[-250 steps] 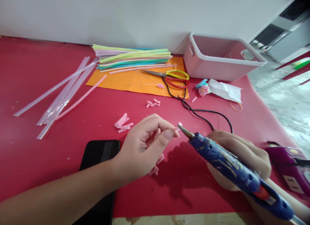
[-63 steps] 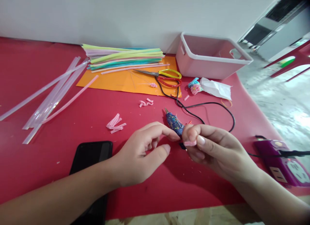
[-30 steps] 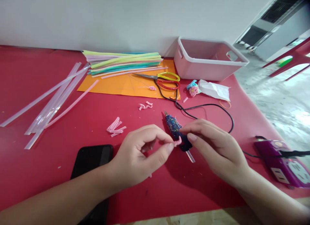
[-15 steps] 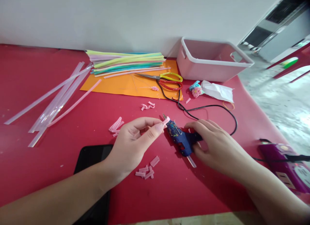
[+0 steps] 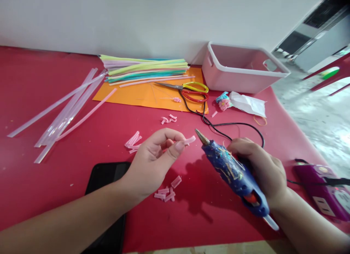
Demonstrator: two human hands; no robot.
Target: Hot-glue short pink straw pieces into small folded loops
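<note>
Status change: the right hand (image 5: 262, 170) now holds the glue gun (image 5: 232, 166) raised above the worktop (image 5: 147, 224). 0.5 s earlier, the gun lies on the worktop with the right hand at its handle. The fingers now wrap the handle; the nozzle (image 5: 202, 136) points up and toward the left hand, and a clear glue stick (image 5: 270, 223) projects from the rear.

Left hand (image 5: 155, 157): thumb and index finger pinch 1 short pink strip (image 5: 190, 140), as they do 0.5 s earlier. The free end extends past the fingertips toward the gun and curves slightly upward. The nozzle tip appears just beside this end, with a visible gap; no contact is shown. Whether glue is on the strip cannot be determined at this scale.

Interpretation: tool and workpiece are both in hand, so the work appears to stand at the ready position for applying glue. The exposed end is accessible, but the fingertips are near the nozzle; accurate alignment is advisable.

Loose pink pieces (image 5: 170, 196) lie on the worktop below the left hand, untouched, near the phone (image 5: 95, 173).
</note>
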